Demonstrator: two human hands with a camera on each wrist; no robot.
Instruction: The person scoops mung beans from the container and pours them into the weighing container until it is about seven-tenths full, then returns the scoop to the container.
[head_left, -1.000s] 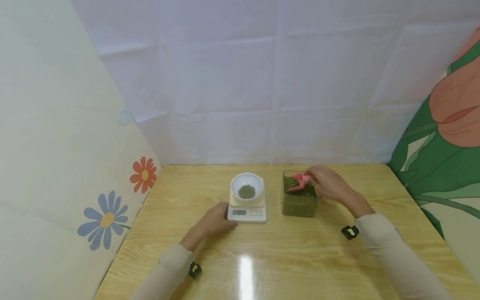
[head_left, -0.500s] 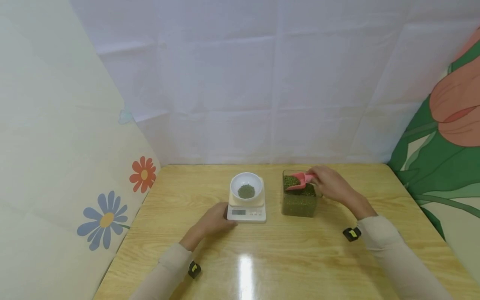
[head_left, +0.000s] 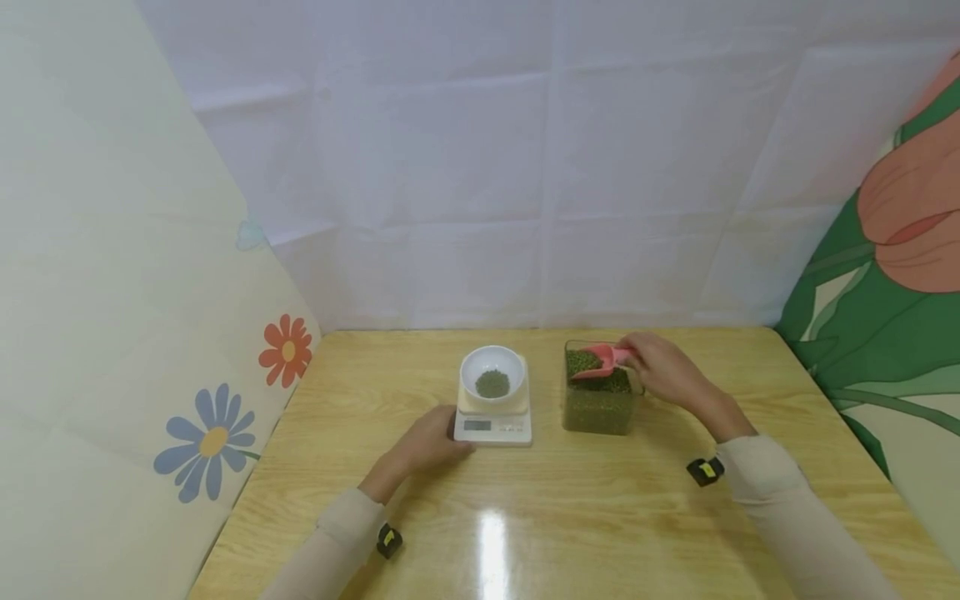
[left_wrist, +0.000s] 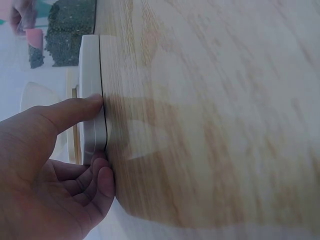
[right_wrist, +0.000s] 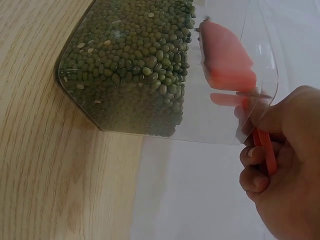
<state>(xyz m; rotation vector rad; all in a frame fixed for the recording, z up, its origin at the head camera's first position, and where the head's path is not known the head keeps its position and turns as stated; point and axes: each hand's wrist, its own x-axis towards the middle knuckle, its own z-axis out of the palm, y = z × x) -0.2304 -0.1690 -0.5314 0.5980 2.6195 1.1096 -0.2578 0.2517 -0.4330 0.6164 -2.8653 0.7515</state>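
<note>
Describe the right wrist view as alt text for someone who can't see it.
A right hand grips a red scoop by its handle, above green beans in a clear box. The picture is turned sideways, so the wooden table under the box lies at left.

Left hand (head_left: 430, 438), right hand (head_left: 662, 367) apart, both gripping.

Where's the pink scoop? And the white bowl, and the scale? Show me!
Pink scoop (head_left: 607, 358): head view, bare inside near its handle.
White bowl (head_left: 492, 358): head view, its far inner wall.
Scale (head_left: 496, 427): head view, its front panel.
</note>
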